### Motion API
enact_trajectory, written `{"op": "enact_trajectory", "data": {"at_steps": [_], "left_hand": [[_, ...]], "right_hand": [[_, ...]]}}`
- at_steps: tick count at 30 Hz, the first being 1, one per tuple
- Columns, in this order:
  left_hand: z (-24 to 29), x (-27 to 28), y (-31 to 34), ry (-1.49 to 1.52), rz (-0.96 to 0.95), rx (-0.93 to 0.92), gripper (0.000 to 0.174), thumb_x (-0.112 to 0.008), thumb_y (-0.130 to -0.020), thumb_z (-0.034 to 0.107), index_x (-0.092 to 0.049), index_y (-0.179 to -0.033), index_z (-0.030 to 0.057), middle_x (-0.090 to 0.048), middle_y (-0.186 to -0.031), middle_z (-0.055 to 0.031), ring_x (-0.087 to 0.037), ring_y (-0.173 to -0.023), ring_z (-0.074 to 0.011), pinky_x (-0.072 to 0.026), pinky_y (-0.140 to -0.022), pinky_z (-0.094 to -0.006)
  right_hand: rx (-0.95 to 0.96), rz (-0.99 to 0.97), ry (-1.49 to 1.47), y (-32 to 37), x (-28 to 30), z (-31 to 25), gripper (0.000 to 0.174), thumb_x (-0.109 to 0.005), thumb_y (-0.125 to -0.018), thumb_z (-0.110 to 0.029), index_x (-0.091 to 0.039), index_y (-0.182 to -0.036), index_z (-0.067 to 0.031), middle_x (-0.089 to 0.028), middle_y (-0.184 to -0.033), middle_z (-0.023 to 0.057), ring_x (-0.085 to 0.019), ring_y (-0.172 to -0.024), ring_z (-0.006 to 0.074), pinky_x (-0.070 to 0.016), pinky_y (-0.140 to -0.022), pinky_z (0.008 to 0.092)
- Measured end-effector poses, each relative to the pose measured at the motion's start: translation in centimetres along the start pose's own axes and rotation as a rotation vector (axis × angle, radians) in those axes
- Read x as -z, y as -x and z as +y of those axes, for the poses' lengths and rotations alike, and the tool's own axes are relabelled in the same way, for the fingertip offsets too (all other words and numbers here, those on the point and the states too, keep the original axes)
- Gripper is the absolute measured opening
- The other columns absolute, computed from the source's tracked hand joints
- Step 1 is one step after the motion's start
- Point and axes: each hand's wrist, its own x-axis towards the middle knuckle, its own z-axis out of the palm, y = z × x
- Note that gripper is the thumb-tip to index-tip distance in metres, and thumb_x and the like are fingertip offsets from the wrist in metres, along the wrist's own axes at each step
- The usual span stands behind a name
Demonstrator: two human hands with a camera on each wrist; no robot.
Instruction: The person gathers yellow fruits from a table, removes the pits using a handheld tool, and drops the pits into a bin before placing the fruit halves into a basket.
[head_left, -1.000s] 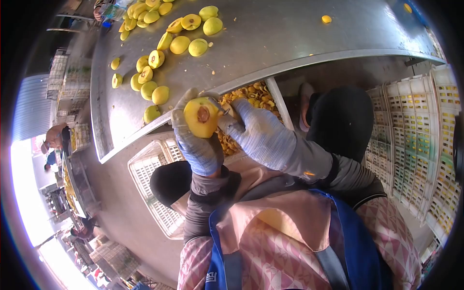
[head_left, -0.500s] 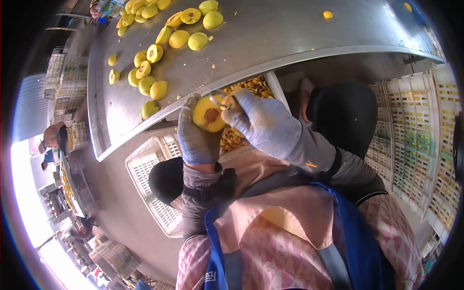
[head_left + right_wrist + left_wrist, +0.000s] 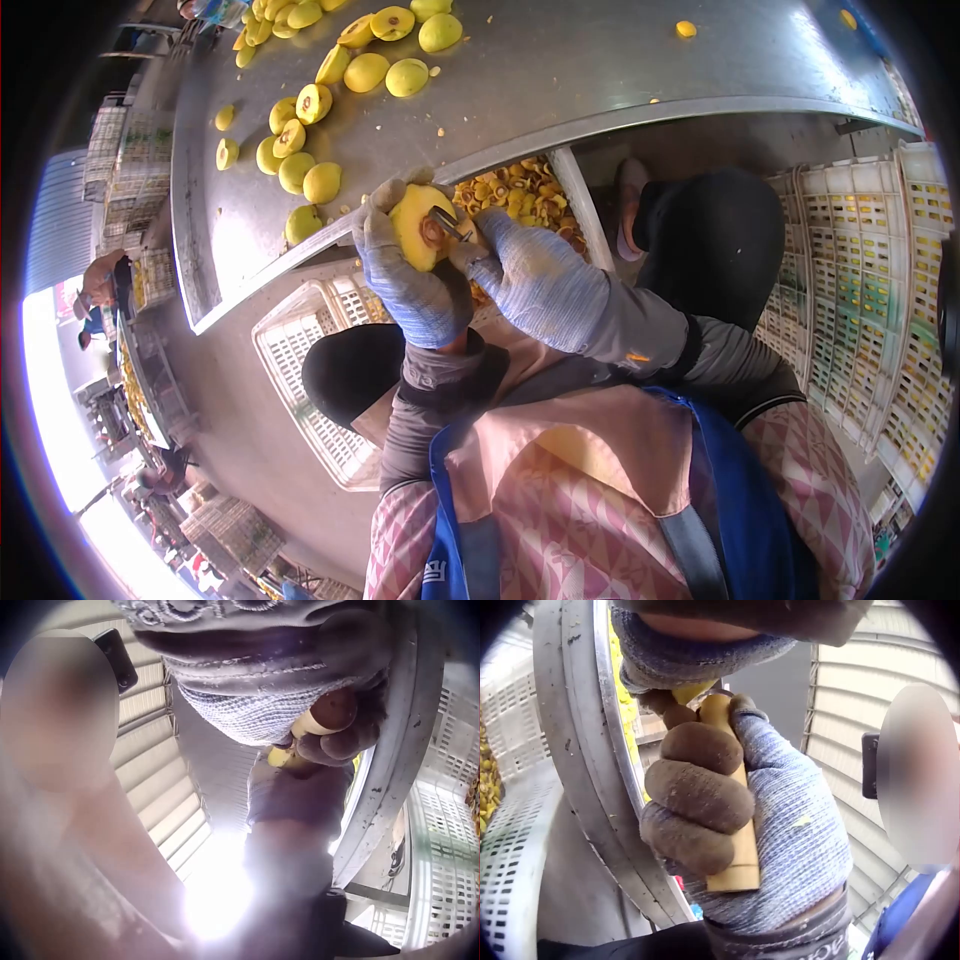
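Note:
My gloved left hand (image 3: 415, 290) grips a halved yellow peach (image 3: 408, 222), its cut face turned toward my other hand and the reddish pit hollow showing. In my gloved right hand (image 3: 550, 285) is a pitting tool with a metal blade (image 3: 450, 224), whose tip lies over the hollow. Its pale wooden handle (image 3: 742, 859) shows in the left wrist view, with the right hand's brown-coated fingers (image 3: 697, 787) curled round it. The right wrist view shows the handle's butt end (image 3: 334, 711) and a sliver of the peach (image 3: 280, 756) beyond.
Several whole and halved peaches (image 3: 322, 183) lie on the metal table (image 3: 590, 70) ahead. Below its edge, a bin holds peach scraps (image 3: 525, 195). A white crate (image 3: 345, 430) stands beside the left knee, stacked crates (image 3: 850, 300) at right. Another person (image 3: 100, 285) is far left.
The tool's blade has moved from the peach's upper rim down to its pit hollow. The peach has shifted slightly left and turned in my left hand.

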Motion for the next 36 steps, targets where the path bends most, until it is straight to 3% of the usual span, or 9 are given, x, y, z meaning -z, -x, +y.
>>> {"op": "enact_trajectory", "data": {"at_steps": [7, 9, 18, 23, 25, 27, 31, 33, 36], "left_hand": [[-0.2, 0.3, 0.1, -0.146, -0.096, -0.124, 0.033, -0.038, -0.105, 0.030, -0.053, -0.116, 0.0026, -0.061, -0.114, -0.0185, -0.060, -0.100, -0.0246, -0.0517, -0.089, -0.0370], [0.1, 0.1, 0.2, 0.030, -0.050, 0.017, 0.035, -0.037, -0.105, 0.032, -0.054, -0.113, 0.0019, -0.062, -0.110, -0.0185, -0.061, -0.098, -0.0243, -0.0516, -0.088, -0.0368], [1.3, 0.6, 0.0, 0.043, -0.062, 0.190, 0.039, -0.038, -0.105, 0.034, -0.058, -0.107, 0.0004, -0.065, -0.100, -0.0189, -0.061, -0.093, -0.0243, -0.0502, -0.085, -0.0344], [0.9, 0.9, 0.3, 0.061, -0.067, 0.177, 0.041, -0.037, -0.106, 0.035, -0.058, -0.106, -0.0003, -0.066, -0.099, -0.0188, -0.061, -0.091, -0.0239, -0.0502, -0.083, -0.0338], [0.8, 0.8, 0.3, 0.079, -0.053, 0.167, 0.042, -0.036, -0.106, 0.035, -0.059, -0.106, -0.0004, -0.066, -0.099, -0.0188, -0.061, -0.091, -0.0237, -0.0502, -0.083, -0.0338], [0.8, 0.8, 0.3, 0.055, -0.033, 0.198, 0.042, -0.042, -0.102, 0.035, -0.061, -0.104, -0.0015, -0.066, -0.098, -0.0218, -0.063, -0.090, -0.0289, -0.0536, -0.082, -0.0382], [0.8, 1.1, 0.1, -0.003, -0.066, 0.191, 0.044, -0.041, -0.102, 0.037, -0.062, -0.102, -0.0018, -0.067, -0.093, -0.0223, -0.064, -0.086, -0.0291, -0.0541, -0.081, -0.0373], [1.3, 1.0, -0.2, 0.048, -0.037, 0.370, 0.046, -0.040, -0.102, 0.037, -0.063, -0.101, -0.0024, -0.068, -0.092, -0.0229, -0.065, -0.085, -0.0295, -0.0541, -0.081, -0.0365], [0.8, 1.5, -0.2, 0.029, -0.103, 0.276, 0.048, -0.040, -0.102, 0.038, -0.063, -0.101, -0.0038, -0.068, -0.091, -0.0230, -0.065, -0.085, -0.0301, -0.0541, -0.081, -0.0366]], "right_hand": [[-0.017, -0.047, -0.080, 0.3, -0.1, -0.2, 0.030, -0.059, -0.099, -0.030, -0.056, -0.102, -0.0003, -0.061, -0.071, 0.0219, -0.063, -0.064, 0.0399, -0.0490, -0.055, 0.0432], [-0.016, -0.065, -0.061, 0.3, 0.0, -0.2, 0.031, -0.059, -0.098, -0.031, -0.056, -0.102, -0.0004, -0.061, -0.071, 0.0221, -0.063, -0.064, 0.0400, -0.0492, -0.055, 0.0435], [0.029, -0.155, 0.059, 0.6, 0.7, 0.0, 0.034, -0.062, -0.096, -0.034, -0.057, -0.104, -0.0013, -0.062, -0.073, 0.0228, -0.064, -0.066, 0.0424, -0.0499, -0.056, 0.0477], [0.043, -0.146, 0.066, 0.8, 0.1, 0.4, 0.034, -0.063, -0.094, -0.034, -0.057, -0.104, -0.0010, -0.063, -0.074, 0.0223, -0.064, -0.066, 0.0428, -0.0507, -0.056, 0.0479], [0.182, -0.065, 0.154, 0.8, -0.2, 0.7, 0.034, -0.062, -0.094, -0.033, -0.054, -0.100, 0.0001, -0.061, -0.060, 0.0151, -0.064, -0.054, 0.0336, -0.0500, -0.049, 0.0417], [0.188, -0.090, 0.168, 0.8, 0.1, 0.6, 0.035, -0.063, -0.094, -0.033, -0.054, -0.101, 0.0006, -0.060, -0.059, 0.0148, -0.064, -0.054, 0.0337, -0.0501, -0.049, 0.0415], [0.174, -0.149, 0.184, 0.9, 0.2, 0.8, 0.038, -0.063, -0.094, -0.033, -0.053, -0.105, 0.0015, -0.060, -0.058, 0.0146, -0.064, -0.054, 0.0338, -0.0500, -0.049, 0.0413], [0.176, -0.157, 0.186, 0.9, 0.3, 0.8, 0.038, -0.063, -0.094, -0.033, -0.052, -0.106, 0.0013, -0.060, -0.059, 0.0148, -0.064, -0.055, 0.0341, -0.0501, -0.049, 0.0417], [0.172, -0.161, 0.150, 0.8, 0.2, 0.8, 0.038, -0.062, -0.094, -0.033, -0.052, -0.107, 0.0010, -0.061, -0.060, 0.0153, -0.064, -0.056, 0.0348, -0.0502, -0.050, 0.0427]]}}
